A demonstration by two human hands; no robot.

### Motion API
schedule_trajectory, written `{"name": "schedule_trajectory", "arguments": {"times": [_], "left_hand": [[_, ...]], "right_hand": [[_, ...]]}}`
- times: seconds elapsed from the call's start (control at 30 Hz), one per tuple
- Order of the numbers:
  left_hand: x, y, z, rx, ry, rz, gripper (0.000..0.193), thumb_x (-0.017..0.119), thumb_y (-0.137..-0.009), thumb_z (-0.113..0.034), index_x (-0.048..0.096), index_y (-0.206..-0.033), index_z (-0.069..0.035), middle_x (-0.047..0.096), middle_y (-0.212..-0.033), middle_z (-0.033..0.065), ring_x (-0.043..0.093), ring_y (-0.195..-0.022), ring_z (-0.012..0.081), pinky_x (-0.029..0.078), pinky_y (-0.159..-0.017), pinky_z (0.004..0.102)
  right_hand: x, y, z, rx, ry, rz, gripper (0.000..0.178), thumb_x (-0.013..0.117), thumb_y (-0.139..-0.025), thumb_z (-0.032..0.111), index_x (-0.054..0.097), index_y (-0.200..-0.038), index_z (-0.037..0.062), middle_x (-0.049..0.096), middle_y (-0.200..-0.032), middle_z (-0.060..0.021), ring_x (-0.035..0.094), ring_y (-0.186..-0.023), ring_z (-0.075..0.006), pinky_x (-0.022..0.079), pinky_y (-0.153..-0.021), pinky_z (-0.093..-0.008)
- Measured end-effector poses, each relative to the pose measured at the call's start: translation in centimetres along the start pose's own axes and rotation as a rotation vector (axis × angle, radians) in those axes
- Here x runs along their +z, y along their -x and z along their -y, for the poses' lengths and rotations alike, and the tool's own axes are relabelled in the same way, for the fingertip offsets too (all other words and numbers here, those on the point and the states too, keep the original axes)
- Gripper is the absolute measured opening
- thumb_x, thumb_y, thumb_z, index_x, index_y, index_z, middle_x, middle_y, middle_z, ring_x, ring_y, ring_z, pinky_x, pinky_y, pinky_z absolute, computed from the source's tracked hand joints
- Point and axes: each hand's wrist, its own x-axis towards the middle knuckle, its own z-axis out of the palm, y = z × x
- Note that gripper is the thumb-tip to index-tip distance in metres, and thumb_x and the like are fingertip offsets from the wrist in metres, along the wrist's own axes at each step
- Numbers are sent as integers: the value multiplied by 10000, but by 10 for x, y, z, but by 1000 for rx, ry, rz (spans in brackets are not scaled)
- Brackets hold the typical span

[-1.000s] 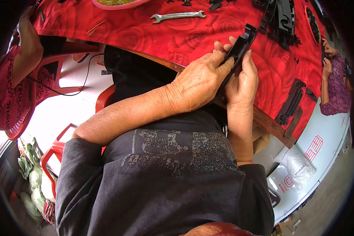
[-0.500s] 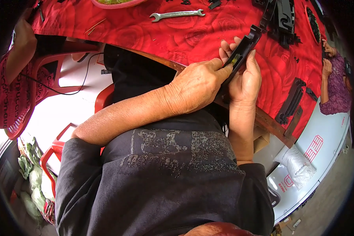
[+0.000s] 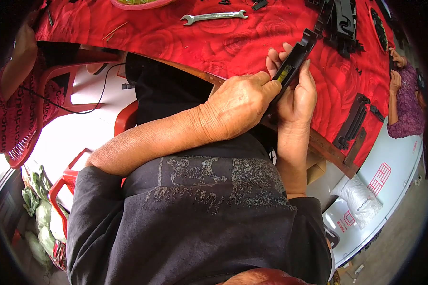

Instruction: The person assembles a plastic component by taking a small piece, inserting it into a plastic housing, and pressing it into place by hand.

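A long, narrow black plastic part (image 3: 297, 56) with a channel along it is held slantwise over the table's near edge. Inside the channel shows a small yellow-green piece (image 3: 283, 74). My left hand (image 3: 242, 102) is closed at the part's lower end, its thumb and forefinger by the yellow-green piece; its other fingertips are hidden. My right hand (image 3: 297, 97) cradles the part from below and the right side, fingers curled up behind it and thumb along its edge. The part's lower end is covered by my left hand.
A red rose-patterned cloth covers the table (image 3: 166, 42). On it lie an open-end wrench (image 3: 214, 17), black plastic parts (image 3: 345, 28) at far right, and another long black part (image 3: 352, 121) nearer. Red chairs (image 3: 73, 171) stand left. People sit at both sides, one in purple (image 3: 406, 104).
The left thumb and fingers have shifted slightly, and more of the yellow-green piece shows in the channel. The right hand and the black part are almost still.
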Motion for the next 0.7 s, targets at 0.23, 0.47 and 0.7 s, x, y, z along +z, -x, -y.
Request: {"name": "schedule_trajectory", "arguments": {"times": [0.23,0.47,0.7], "left_hand": [[3,3,1,13,-19,2,360,631,-815,-5,563,-1169,-1,562,-835,155,621,-724,375,525,-609,453],[4,4,-1,45,-23,-11,420,630,-807,-6,548,-1218,6,555,-866,154,622,-744,364,529,-625,448],[3,4,-3,13,-42,9,470,619,-816,-23,530,-1276,4,566,-877,158,633,-753,366,539,-636,446]], "right_hand": [[-1,0,0,-34,63,4,499,350,-1086,345,516,-1303,-72,653,-1110,-198,624,-1137,-410,487,-1032,-514],[-5,0,0,-6,-16,31,491,359,-1085,344,514,-1309,-64,654,-1109,-194,633,-1123,-399,492,-1026,-509],[-10,-2,0,2,-66,54,492,356,-1085,349,516,-1302,-62,654,-1107,-192,632,-1121,-401,494,-1019,-507]]}}
